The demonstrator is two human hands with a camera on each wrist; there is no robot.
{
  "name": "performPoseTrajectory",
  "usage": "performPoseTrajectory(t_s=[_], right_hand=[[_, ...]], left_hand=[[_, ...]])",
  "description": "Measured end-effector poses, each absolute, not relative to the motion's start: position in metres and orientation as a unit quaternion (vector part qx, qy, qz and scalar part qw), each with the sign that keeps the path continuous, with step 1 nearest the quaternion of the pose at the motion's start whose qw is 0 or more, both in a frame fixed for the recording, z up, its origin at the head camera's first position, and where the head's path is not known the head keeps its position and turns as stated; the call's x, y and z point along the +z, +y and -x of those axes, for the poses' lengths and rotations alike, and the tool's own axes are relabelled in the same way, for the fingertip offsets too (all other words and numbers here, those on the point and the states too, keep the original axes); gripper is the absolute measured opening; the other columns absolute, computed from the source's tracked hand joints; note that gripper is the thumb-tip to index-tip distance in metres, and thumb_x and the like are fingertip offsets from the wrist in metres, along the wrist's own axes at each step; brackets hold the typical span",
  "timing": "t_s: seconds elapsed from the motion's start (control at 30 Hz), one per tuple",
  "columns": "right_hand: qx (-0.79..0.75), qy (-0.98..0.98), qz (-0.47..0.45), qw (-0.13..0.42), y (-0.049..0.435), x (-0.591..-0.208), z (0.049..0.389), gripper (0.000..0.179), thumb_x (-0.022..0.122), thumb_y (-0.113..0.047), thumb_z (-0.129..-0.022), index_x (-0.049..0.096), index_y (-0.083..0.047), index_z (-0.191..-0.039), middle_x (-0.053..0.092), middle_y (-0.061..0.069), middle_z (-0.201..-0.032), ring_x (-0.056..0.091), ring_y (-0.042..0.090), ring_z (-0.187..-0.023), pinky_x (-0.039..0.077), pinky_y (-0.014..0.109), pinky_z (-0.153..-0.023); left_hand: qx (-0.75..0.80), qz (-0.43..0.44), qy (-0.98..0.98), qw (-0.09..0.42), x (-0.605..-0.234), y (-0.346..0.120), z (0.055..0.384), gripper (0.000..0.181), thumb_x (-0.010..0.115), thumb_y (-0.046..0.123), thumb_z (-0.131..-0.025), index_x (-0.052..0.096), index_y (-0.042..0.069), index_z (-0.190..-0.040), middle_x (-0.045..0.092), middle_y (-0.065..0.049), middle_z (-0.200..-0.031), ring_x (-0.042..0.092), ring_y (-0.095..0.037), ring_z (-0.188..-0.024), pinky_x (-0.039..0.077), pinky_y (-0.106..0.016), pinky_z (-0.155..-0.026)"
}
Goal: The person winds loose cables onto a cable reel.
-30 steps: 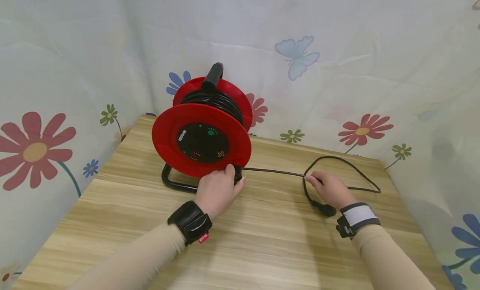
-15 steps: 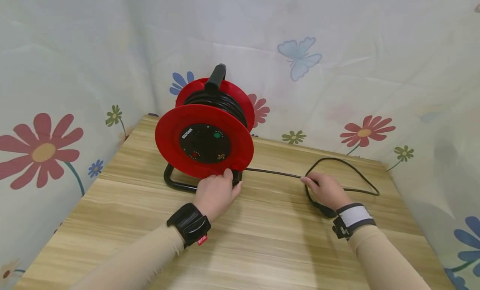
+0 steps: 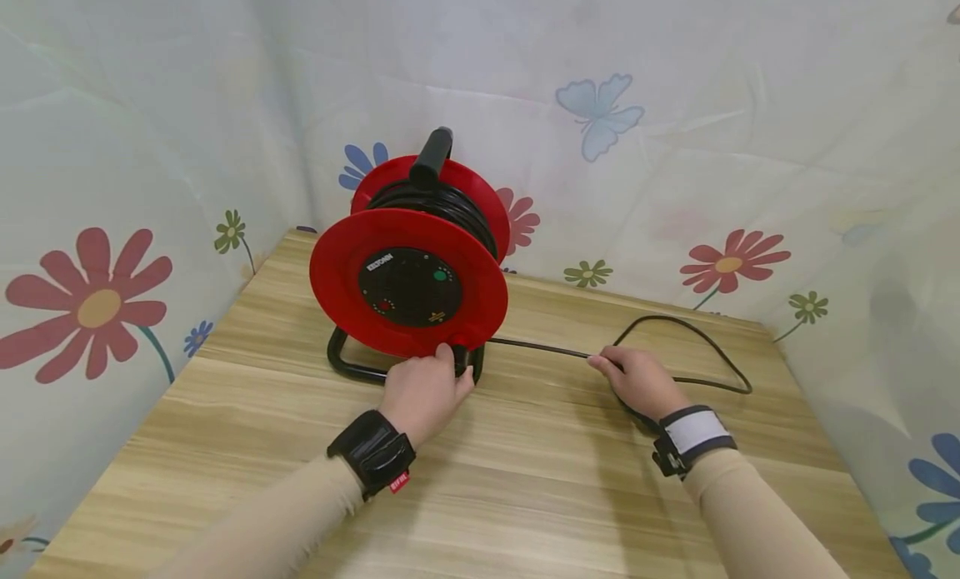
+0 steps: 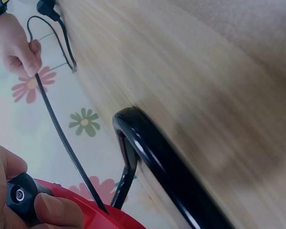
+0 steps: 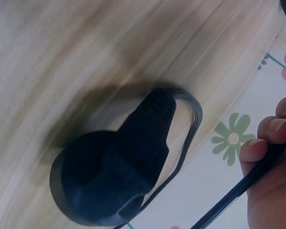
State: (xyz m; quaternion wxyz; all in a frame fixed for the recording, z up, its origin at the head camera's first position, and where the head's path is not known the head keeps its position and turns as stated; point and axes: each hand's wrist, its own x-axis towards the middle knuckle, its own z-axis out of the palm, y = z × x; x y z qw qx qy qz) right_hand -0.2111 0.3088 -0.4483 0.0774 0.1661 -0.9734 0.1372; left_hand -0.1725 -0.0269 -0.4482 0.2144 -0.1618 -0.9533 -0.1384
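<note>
A red cable reel (image 3: 333, 283) with black cable (image 3: 442, 201) wound on its drum stands on a black tube frame (image 4: 164, 164). My left hand (image 3: 422, 396) grips the black crank knob (image 4: 23, 196) low on the reel's front disc, its fingers and thumb curled round it. To the right, my right hand (image 3: 641, 381) holds the loose cable (image 3: 540, 346), which runs fairly straight from the drum into the fingers. Past that hand the cable makes a loop and ends in a black plug (image 5: 109, 176). In the head view, the right hand mostly hides the plug.
The wooden table (image 3: 525, 479) carries the reel and the cable loop (image 3: 712, 337). A floral cloth (image 3: 750, 146) hangs closely behind and at both sides. The reel's black carrying handle (image 3: 431, 158) sticks up at its top.
The front disc has turned clockwise, its label shifting up and right. My left hand has moved left and down with the knob. My right hand has come left toward the reel with the cable.
</note>
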Motion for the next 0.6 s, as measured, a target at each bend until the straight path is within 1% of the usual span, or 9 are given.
performPoseTrajectory(t_s=[0.17, 0.37, 0.5, 0.6], right_hand=[[0.147, -0.974, -0.161, 0.06, 0.304, -0.45, 0.212, 0.039, 0.049, -0.041, -0.097, 0.051, -0.014, -0.069, 0.035, -0.003, -0.058, 0.036, 0.012, -0.049, 0.032, 0.029, -0.049], [0.157, -0.973, -0.159, 0.048, 0.297, -0.45, 0.213, 0.039, 0.048, -0.041, -0.098, 0.047, -0.015, -0.069, 0.033, -0.003, -0.058, 0.035, 0.012, -0.049, 0.032, 0.029, -0.048], [0.161, -0.974, -0.155, 0.046, 0.293, -0.451, 0.215, 0.037, 0.05, -0.039, -0.098, 0.047, -0.015, -0.069, 0.033, -0.003, -0.058, 0.035, 0.011, -0.049, 0.032, 0.029, -0.047], [0.164, -0.973, -0.153, 0.044, 0.291, -0.452, 0.216, 0.036, 0.051, -0.037, -0.097, 0.046, -0.015, -0.068, 0.033, -0.003, -0.058, 0.034, 0.011, -0.048, 0.031, 0.029, -0.046]], left_hand=[[-0.151, 0.158, -0.956, 0.194, -0.451, -0.032, 0.174, 0.037, 0.055, 0.04, -0.088, 0.052, 0.008, -0.072, 0.043, 0.001, -0.043, 0.038, -0.016, -0.036, 0.029, -0.027, -0.032], [-0.171, 0.15, -0.959, 0.168, -0.458, -0.038, 0.178, 0.038, 0.055, 0.042, -0.089, 0.054, 0.007, -0.076, 0.044, 0.001, -0.044, 0.041, -0.017, -0.039, 0.029, -0.029, -0.033], [-0.2, 0.144, -0.959, 0.137, -0.459, -0.043, 0.178, 0.04, 0.052, 0.044, -0.091, 0.053, 0.008, -0.075, 0.047, -0.001, -0.046, 0.044, -0.018, -0.042, 0.031, -0.031, -0.034], [-0.217, 0.141, -0.959, 0.114, -0.46, -0.046, 0.179, 0.04, 0.047, 0.045, -0.092, 0.052, 0.009, -0.074, 0.05, -0.001, -0.049, 0.046, -0.018, -0.044, 0.032, -0.031, -0.036]])
